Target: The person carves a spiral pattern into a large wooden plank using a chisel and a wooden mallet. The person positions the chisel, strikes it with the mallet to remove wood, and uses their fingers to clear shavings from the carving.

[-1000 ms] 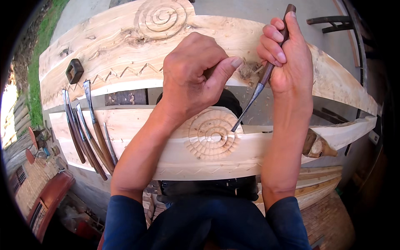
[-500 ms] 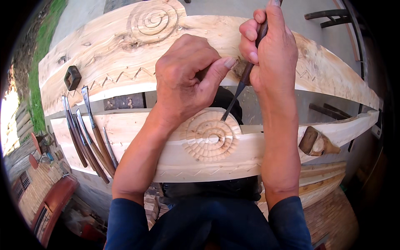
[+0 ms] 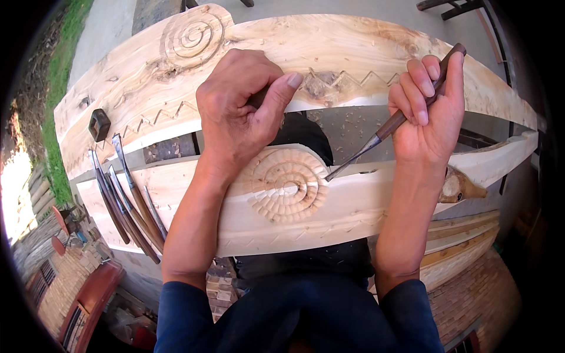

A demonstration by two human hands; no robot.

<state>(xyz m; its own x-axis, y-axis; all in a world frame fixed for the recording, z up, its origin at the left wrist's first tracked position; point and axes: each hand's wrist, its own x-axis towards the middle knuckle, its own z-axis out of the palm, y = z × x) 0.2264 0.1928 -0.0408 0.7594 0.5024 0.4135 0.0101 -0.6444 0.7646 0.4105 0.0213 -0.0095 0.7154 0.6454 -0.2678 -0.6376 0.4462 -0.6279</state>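
Note:
A pale wooden plank [image 3: 365, 206] lies across in front of me with a carved spiral [image 3: 288, 185] on it. My right hand [image 3: 426, 115] grips a brown-handled carving chisel [image 3: 391, 126]. The chisel's steel tip touches the spiral's right edge. My left hand [image 3: 241, 112] is clenched just above the spiral, thumb out, around what looks like a dark mallet [image 3: 300, 135]. Most of the mallet is hidden by the fist. A second carved plank [image 3: 353, 47] lies beyond, with its own spiral [image 3: 194, 38] and a zigzag line.
Several long-handled chisels [image 3: 132, 200] lie side by side on the near plank's left end. A small dark block [image 3: 98, 125] sits on the far plank. A grey floor with wood chips [image 3: 347, 123] shows between the planks. More boards [image 3: 465, 247] are stacked at lower right.
My right hand has swung out to the right and the chisel now leans lower, its tip at the spiral's right edge. My left hand has lifted off the spiral.

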